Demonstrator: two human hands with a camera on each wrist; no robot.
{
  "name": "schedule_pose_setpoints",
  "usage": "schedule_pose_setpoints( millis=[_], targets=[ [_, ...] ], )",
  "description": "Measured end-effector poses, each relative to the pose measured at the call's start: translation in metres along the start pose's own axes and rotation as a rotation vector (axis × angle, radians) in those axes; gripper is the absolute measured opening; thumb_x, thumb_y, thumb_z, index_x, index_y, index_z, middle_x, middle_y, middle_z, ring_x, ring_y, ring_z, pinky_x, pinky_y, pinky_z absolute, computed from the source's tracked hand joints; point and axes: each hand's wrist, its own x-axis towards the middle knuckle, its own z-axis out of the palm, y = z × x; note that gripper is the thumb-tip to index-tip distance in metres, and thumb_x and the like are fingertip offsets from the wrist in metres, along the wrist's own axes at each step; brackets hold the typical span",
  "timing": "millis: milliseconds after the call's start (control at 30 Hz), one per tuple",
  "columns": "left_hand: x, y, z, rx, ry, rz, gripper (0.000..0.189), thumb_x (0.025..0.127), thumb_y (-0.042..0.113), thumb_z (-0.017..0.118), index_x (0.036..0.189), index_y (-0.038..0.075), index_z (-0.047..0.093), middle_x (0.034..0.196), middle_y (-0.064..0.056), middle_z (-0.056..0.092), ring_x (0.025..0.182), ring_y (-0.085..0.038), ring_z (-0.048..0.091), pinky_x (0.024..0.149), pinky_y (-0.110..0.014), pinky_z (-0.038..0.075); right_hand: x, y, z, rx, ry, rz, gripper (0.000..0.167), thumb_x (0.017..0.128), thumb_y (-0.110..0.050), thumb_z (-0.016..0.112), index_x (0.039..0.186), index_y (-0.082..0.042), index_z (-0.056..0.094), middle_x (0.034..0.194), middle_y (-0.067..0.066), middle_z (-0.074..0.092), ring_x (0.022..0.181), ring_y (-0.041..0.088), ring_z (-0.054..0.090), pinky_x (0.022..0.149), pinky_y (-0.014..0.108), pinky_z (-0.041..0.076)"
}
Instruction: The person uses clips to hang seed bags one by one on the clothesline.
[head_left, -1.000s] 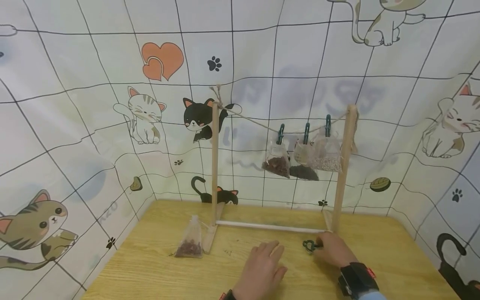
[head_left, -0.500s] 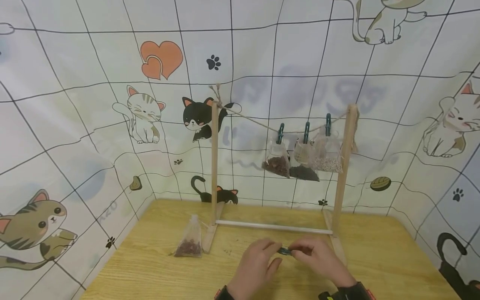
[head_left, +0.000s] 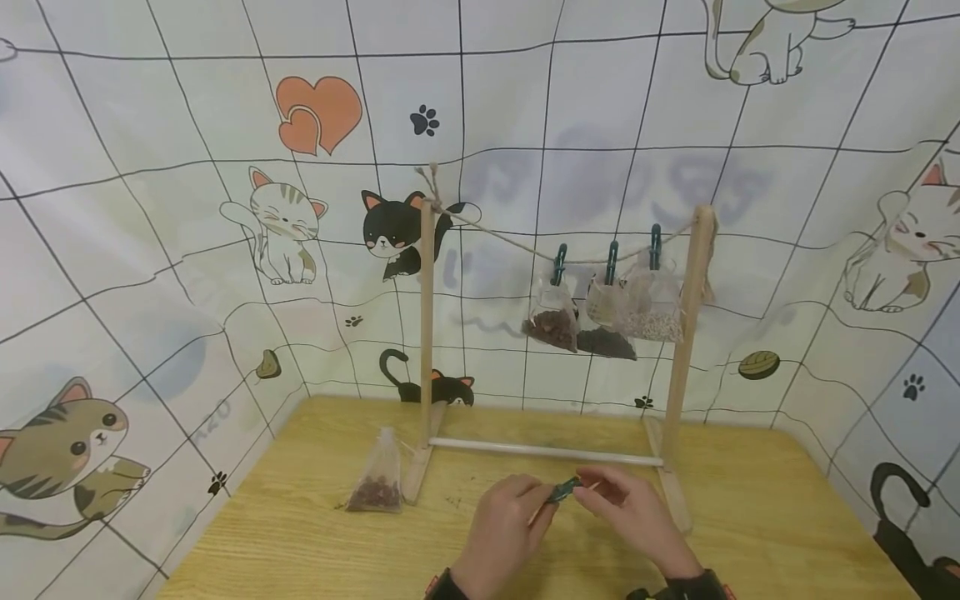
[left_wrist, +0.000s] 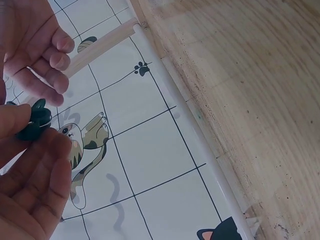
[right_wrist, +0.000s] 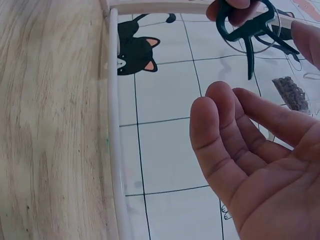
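Observation:
Between thumb and fingers, my left hand (head_left: 502,521) pinches a dark green clothespin (head_left: 564,489) with a metal ring spring (right_wrist: 260,49), low over the table in front of the wooden frame. The clothespin's legs point toward my right hand (head_left: 637,517), which is close beside it. In the right wrist view, the right fingers (right_wrist: 205,125) are loosely bent with nothing between them. Left of the frame, a small see-through bag (head_left: 377,483) with reddish-brown bits stands on the table.
The frame's wooden posts (head_left: 426,325) carry a sagging string (head_left: 502,237). Three green clothespins on it hold bags: one with reddish bits (head_left: 551,327), one with dark grains (head_left: 607,343), one with pale grains (head_left: 652,321). A white rod (head_left: 540,451) joins the feet.
My right hand brought the clothespin leftward from near the right post to my left hand. The left fingers now pinch it, and the right fingers have come off it.

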Motion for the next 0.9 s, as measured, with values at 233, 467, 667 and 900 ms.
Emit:
schedule_pose_setpoints(
  millis=[233, 467, 667, 900],
  targets=[
    [-0.001, -0.001, 0.001, 0.005, 0.062, 0.034, 0.017, 0.076, 0.012, 0.093, 0.088, 0.011, 0.081, 0.086, 0.004, 0.070, 0.073, -0.005, 0.065, 0.067, -0.012, 0.049, -0.001, -0.001, 0.004, 0.109, -0.036, -0.007, 0.033, 0.101, -0.018, 0.068, 0.127, 0.002, 0.067, 0.110, 0.013, 0.071, 0.086, 0.008, 0.069, 0.073, 0.029, 0.059],
    [0.002, -0.004, -0.003, -0.001, -0.003, 0.093, 0.023, 0.076, 0.018, 0.093, 0.095, 0.010, 0.081, 0.092, 0.004, 0.072, 0.080, -0.006, 0.068, 0.075, -0.013, 0.052, -0.003, -0.005, 0.009, 0.163, 0.028, -0.022, 0.027, 0.097, -0.010, 0.072, 0.122, 0.001, 0.068, 0.105, 0.010, 0.071, 0.090, 0.008, 0.069, 0.078, 0.027, 0.058],
    [0.002, -0.030, -0.025, 0.004, -0.068, -0.047, 0.020, 0.085, 0.018, 0.085, 0.103, 0.010, 0.080, 0.099, 0.000, 0.074, 0.086, -0.013, 0.071, 0.077, -0.024, 0.058, -0.002, -0.005, 0.009, 0.116, 0.109, -0.086, 0.026, 0.091, -0.003, 0.077, 0.116, 0.000, 0.071, 0.103, 0.010, 0.073, 0.088, 0.004, 0.067, 0.075, 0.025, 0.058],
    [-0.007, -0.084, -0.064, 0.088, 0.003, -0.386, 0.019, 0.091, 0.013, 0.078, 0.109, 0.005, 0.078, 0.103, -0.011, 0.076, 0.091, -0.027, 0.073, 0.073, -0.040, 0.061, -0.002, 0.000, 0.004, 0.140, 0.105, -0.142, 0.026, 0.089, 0.003, 0.076, 0.115, 0.004, 0.069, 0.103, 0.011, 0.073, 0.089, 0.005, 0.067, 0.074, 0.025, 0.058]
  ],
)
